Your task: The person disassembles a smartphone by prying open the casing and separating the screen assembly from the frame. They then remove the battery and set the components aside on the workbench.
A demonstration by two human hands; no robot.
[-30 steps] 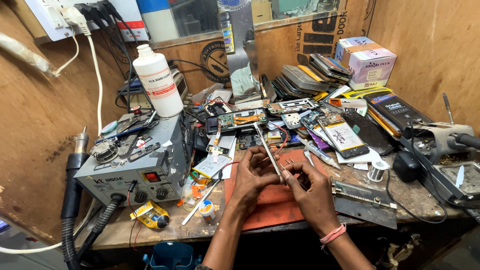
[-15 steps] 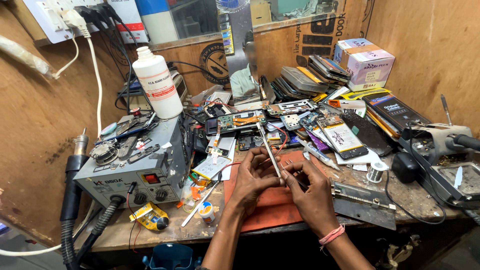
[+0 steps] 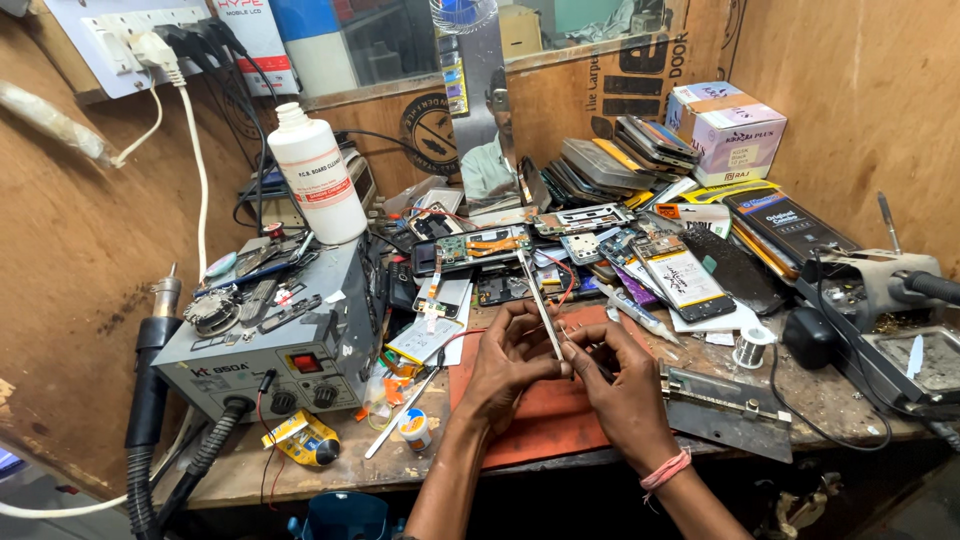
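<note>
**Thin phone frame, held on edge over the red mat**

Item: a thin phone frame (image 3: pixel 540 305), narrow and long, seen edge-on. Its long axis runs from my hands away toward the back of the bench, leaning a little left at the far end.

Location: above the red mat (image 3: pixel 530 420) at the front edge of the bench (image 3: pixel 800 395), near the middle.

My left hand (image 3: pixel 510 360): fingers closed around the near end of the frame, thumb side facing me; it is the nearer hand and carries the piece.

My right hand (image 3: pixel 625 395): curled, fingertips pressed in at the frame's lower end, touching my left hand. It seems to pinch a small dark tool, but I cannot make out its kind.

Adjacent: grey hot-air station (image 3: pixel 270 335) toward the left edge; opened phones (image 3: pixel 470 250) behind.

Hidden: the frame's near end and its flat faces, covered by my fingers.
</note>
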